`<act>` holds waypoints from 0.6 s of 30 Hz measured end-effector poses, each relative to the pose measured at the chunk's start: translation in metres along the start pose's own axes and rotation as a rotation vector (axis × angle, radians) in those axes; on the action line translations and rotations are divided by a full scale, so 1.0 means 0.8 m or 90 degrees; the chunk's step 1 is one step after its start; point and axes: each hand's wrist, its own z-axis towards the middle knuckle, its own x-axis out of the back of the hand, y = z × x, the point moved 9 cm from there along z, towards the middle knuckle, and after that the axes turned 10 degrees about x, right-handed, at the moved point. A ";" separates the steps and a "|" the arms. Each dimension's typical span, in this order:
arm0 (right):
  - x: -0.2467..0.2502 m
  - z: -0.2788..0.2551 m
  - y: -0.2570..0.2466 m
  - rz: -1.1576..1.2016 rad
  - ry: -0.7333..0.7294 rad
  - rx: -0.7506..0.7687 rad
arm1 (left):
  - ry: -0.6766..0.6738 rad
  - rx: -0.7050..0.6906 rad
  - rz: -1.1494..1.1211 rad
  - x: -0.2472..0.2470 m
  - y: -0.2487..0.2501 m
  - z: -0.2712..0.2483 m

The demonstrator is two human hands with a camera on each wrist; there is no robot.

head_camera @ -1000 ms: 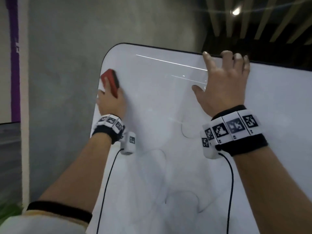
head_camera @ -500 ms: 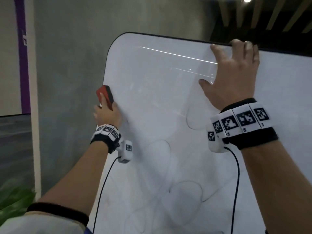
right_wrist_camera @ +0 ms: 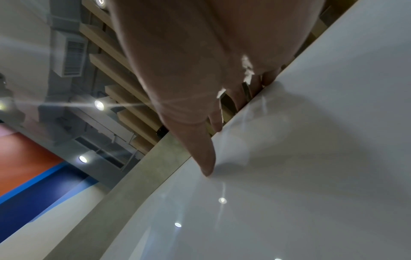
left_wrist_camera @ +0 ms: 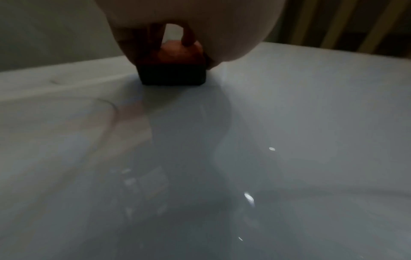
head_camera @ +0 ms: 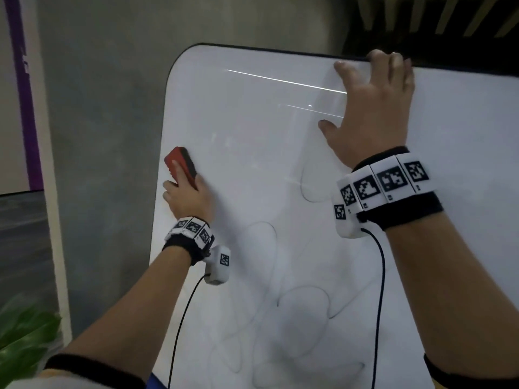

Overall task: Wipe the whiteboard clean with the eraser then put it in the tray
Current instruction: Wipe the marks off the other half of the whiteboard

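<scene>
A white whiteboard with a thin dark rim stands upright before me, with faint looping marker lines across its lower half. My left hand grips a red eraser with a black felt and presses it flat against the board near the left edge. The left wrist view shows the eraser from behind, felt on the whiteboard. My right hand lies on the board at its top edge, fingers curled over the rim and thumb spread on the surface. No tray is in view.
A grey concrete wall rises behind the board's left edge. A purple stripe runs down the far left, and green leaves show at the bottom left. Slatted ceiling beams and spotlights hang above the board's top.
My left hand has slid the eraser down the board's left edge from near the top corner. The right hand has stayed on the top rim.
</scene>
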 end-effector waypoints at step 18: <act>0.007 -0.004 0.003 -0.016 -0.026 0.076 | -0.009 -0.531 0.004 -0.006 0.108 -0.181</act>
